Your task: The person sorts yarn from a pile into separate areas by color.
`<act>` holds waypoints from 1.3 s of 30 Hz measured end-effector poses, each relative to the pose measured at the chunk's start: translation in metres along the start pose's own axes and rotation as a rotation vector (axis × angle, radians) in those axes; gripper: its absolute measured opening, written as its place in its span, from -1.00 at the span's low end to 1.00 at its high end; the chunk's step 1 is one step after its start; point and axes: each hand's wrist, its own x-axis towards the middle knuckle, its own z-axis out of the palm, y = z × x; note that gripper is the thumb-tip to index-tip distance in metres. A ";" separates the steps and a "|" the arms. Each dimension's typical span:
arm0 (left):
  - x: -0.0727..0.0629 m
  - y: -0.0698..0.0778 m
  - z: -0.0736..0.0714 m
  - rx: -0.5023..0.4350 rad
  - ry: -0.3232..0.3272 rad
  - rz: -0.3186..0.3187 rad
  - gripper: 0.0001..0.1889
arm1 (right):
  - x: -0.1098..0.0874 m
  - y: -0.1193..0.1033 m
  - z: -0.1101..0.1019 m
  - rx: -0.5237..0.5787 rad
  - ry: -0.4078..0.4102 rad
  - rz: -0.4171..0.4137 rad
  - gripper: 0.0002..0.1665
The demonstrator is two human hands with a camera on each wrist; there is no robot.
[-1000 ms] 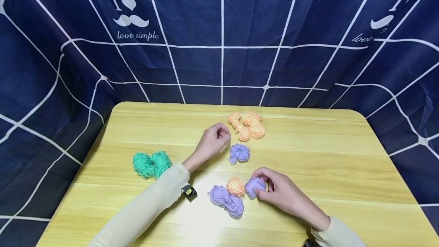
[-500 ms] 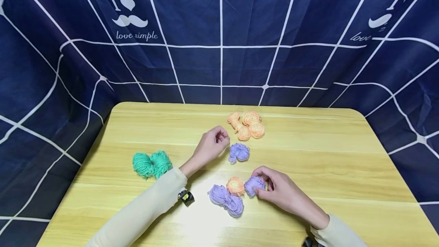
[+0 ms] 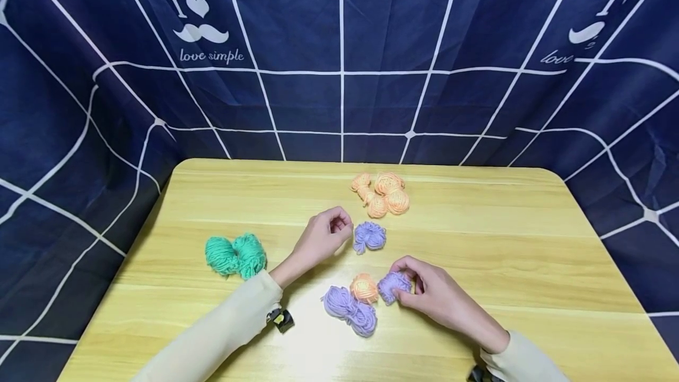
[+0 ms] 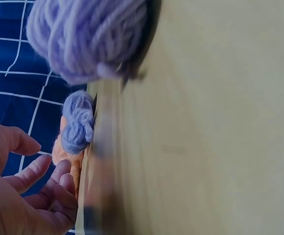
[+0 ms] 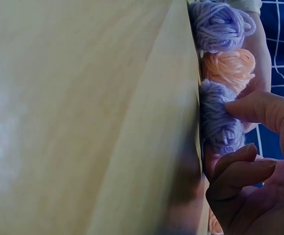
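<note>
Lilac yarn ball (image 3: 392, 288) sits on the wooden table (image 3: 509, 223), pinched in your right hand (image 3: 436, 295), presumably to steady it just beside the peach yarn ball (image 3: 363, 289); your left hand (image 3: 322, 233), loosely curled, holds nothing near the violet yarn bundle (image 3: 370, 236).

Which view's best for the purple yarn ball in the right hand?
Right wrist: the purple yarn ball sits close up, strands distinct, pinched by the right hand. Head shows it smaller, partly covered by that hand. Left wrist: can't pick it out for certain.
</note>
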 end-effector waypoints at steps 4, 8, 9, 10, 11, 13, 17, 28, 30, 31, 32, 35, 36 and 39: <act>-0.007 0.000 -0.001 -0.011 -0.016 0.011 -0.93 | 0.000 -0.001 0.000 0.002 0.000 -0.002 -0.63; -0.013 0.002 -0.003 -0.028 -0.025 0.016 -0.96 | 0.000 -0.001 0.000 0.002 0.000 0.004 -0.63; -0.014 0.002 -0.003 -0.032 -0.027 0.017 -0.97 | 0.000 -0.001 0.000 0.001 0.000 0.004 -0.63; -0.015 0.002 -0.003 -0.037 -0.032 0.017 -0.98 | 0.000 -0.001 0.000 0.000 0.000 0.005 -0.63; -0.017 0.002 -0.004 -0.041 -0.039 0.015 -0.97 | 0.000 -0.001 0.000 0.001 -0.002 0.005 -0.62; -0.020 0.003 -0.004 -0.049 -0.051 0.013 -0.96 | 0.000 -0.001 0.000 0.002 -0.003 0.005 -0.62; -0.026 0.004 -0.003 -0.061 -0.079 0.013 -0.95 | 0.000 -0.001 0.000 0.002 -0.002 0.011 -0.61; -0.041 0.007 -0.001 -0.107 -0.151 0.004 -0.95 | 0.001 -0.002 -0.002 -0.003 -0.005 0.010 -0.62; -0.043 0.007 -0.001 -0.109 -0.165 -0.003 -0.92 | 0.001 -0.002 -0.002 -0.004 -0.007 0.010 -0.63; -0.044 0.007 0.000 -0.105 -0.175 -0.004 -0.88 | 0.001 -0.002 -0.002 -0.002 -0.010 0.009 -0.63; -0.045 0.008 0.000 -0.105 -0.187 -0.003 -0.83 | 0.000 -0.002 -0.002 0.000 -0.012 0.009 -0.63; -0.049 0.010 0.001 -0.083 -0.232 0.015 -0.64 | 0.000 -0.002 -0.002 0.010 -0.019 0.010 -0.63; -0.050 0.011 0.001 -0.068 -0.245 0.028 -0.59 | 0.000 -0.002 -0.002 0.012 -0.019 0.009 -0.62; -0.052 0.012 0.002 -0.046 -0.275 0.062 -0.54 | 0.000 -0.001 -0.002 0.012 -0.015 0.007 -0.61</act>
